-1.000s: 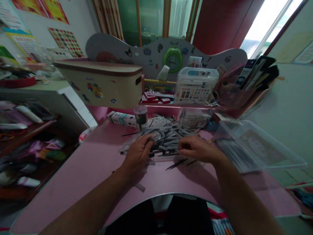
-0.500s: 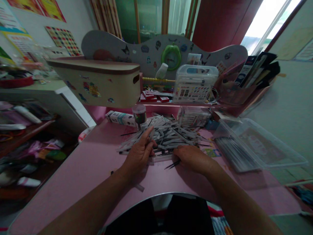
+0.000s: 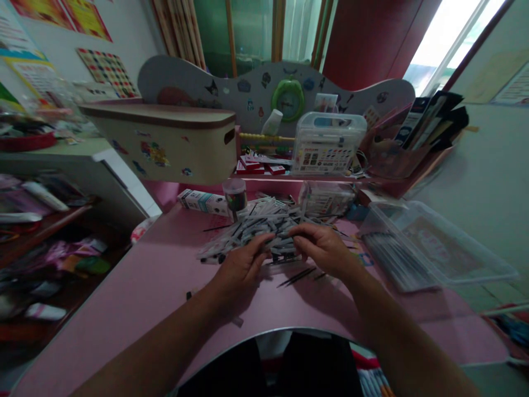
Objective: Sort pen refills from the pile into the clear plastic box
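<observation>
A heap of whitish translucent pen tubes (image 3: pixel 268 218), mixed with dark thin pieces, lies on the pink desk (image 3: pixel 165 275). My left hand (image 3: pixel 242 267) is at the heap's near edge, thumb and fingers closed in a pinch; what is between them is too blurred to name. Facing it, my right hand (image 3: pixel 324 248) is over the heap's right front, its fingertips also pinched together, and any piece in them cannot be made out. A few thin black sticks like pen refills (image 3: pixel 295 277) lie on the desk below the hands.
To the right, a clear plastic box (image 3: pixel 454 242) stands beside a bundle of thin grey sticks (image 3: pixel 397 262). Behind the heap are a lidded cup (image 3: pixel 235 196), a long printed carton (image 3: pixel 202 202) and a clear case (image 3: pixel 328 198). A cream bin (image 3: pixel 165 143) sits on the shelf.
My right hand has risen from the desk toward my left hand, leaving black sticks lying on the desk. My left hand has turned slightly, and the tube seen at its fingers no longer shows clearly.
</observation>
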`<state>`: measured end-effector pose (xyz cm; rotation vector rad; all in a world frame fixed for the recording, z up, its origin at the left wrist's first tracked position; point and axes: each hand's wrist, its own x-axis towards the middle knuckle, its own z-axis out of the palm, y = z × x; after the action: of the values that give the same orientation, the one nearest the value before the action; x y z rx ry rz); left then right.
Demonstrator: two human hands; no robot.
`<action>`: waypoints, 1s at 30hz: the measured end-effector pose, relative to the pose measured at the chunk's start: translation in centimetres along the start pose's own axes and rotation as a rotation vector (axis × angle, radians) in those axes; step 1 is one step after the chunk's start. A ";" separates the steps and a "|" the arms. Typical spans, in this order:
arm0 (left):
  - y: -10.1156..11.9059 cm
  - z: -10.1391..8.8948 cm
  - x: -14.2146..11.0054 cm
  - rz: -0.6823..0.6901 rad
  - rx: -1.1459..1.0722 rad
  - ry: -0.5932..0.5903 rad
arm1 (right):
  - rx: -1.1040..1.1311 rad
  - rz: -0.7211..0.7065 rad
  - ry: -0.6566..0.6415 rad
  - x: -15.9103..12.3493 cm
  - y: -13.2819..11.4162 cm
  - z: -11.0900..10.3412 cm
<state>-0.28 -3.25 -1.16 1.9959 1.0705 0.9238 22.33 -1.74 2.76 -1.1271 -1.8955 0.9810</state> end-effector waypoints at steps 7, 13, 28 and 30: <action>0.2 -0.2 0.2 0.082 0.100 -0.029 | 0.113 -0.033 0.032 -0.2 0.2 1.4; -0.1 -0.2 0.2 0.157 0.225 -0.005 | 0.036 -0.082 0.025 -0.4 0.3 1.6; -1.0 0.0 0.2 0.202 0.417 0.045 | -0.398 -0.264 0.085 -0.5 0.3 1.5; -0.9 0.0 0.1 0.197 0.423 0.043 | -0.405 -0.261 0.091 -0.5 0.4 1.6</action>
<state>-0.54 -2.75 -1.87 2.4741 1.1852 0.8983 21.30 -2.49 1.63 -1.0852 -2.1559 0.4054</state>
